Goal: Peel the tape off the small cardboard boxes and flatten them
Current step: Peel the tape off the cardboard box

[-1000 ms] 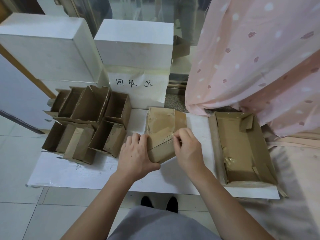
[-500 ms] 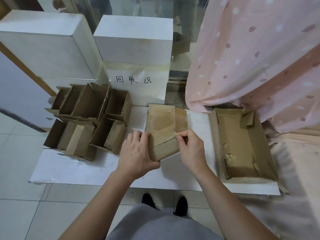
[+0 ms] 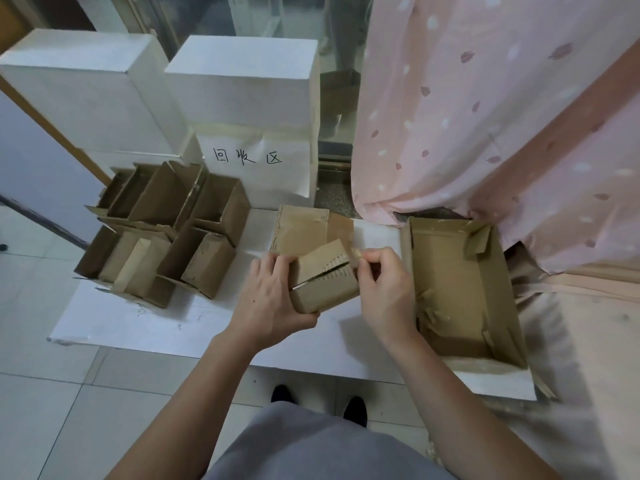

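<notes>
white board (image 3: 145, 323) on tiled floor | left hand (image 3: 270, 299) grips small box (image 3: 325, 282) — right fingers (image 3: 369, 263) pinch tape (image 3: 356, 252)

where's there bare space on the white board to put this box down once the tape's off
Bare white board runs along the near edge, in front of the open small boxes, left of the left hand. The far left and the right, under the large tray box, are crowded.

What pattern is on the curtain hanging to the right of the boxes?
Pale pink curtain with scattered white dots and small darker pink leaf shapes, clearest in the head view.
</notes>
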The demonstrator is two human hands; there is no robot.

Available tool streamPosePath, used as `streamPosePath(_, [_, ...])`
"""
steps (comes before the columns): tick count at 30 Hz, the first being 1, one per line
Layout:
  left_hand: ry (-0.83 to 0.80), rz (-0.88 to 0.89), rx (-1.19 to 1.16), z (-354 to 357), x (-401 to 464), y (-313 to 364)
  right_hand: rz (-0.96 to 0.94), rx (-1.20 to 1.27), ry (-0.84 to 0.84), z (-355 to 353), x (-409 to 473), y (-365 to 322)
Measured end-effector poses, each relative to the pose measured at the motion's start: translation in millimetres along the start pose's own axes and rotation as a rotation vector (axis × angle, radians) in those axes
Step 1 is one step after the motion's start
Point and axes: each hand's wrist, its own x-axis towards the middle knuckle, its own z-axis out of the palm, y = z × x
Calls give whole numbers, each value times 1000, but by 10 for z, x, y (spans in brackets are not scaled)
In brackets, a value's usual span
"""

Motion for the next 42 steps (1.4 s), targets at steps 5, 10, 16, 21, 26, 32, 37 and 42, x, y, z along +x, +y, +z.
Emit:
streamPosePath(5, [26, -25, 4, 131, 11, 242, -51, 49, -147, -284, 27, 138])
streamPosePath(10, [54, -10, -28, 203, -22, 361, 164, 258, -222, -454, 145, 250])
streamPosePath(16, [93, 5, -46, 216, -92, 372, 399, 379, -397, -438, 256, 321])
streamPosePath(21, [79, 30, 6, 251, -93, 422, 577, 422, -368, -355, 247, 526])
streamPosePath(26, [10, 29, 52, 381, -50, 473, 522, 327, -218, -474, 187, 716])
streamPosePath(32, [-61, 72, 79, 589, 31, 617, 490, 316, -210, -618, 88, 925])
streamPosePath(37, [-76, 105, 100, 667, 76, 623, 589, 421, -323, -754, 89, 1001])
streamPosePath(42, [-103, 150, 69, 681, 82, 598, 595, 389, -336, -835, 106, 998])
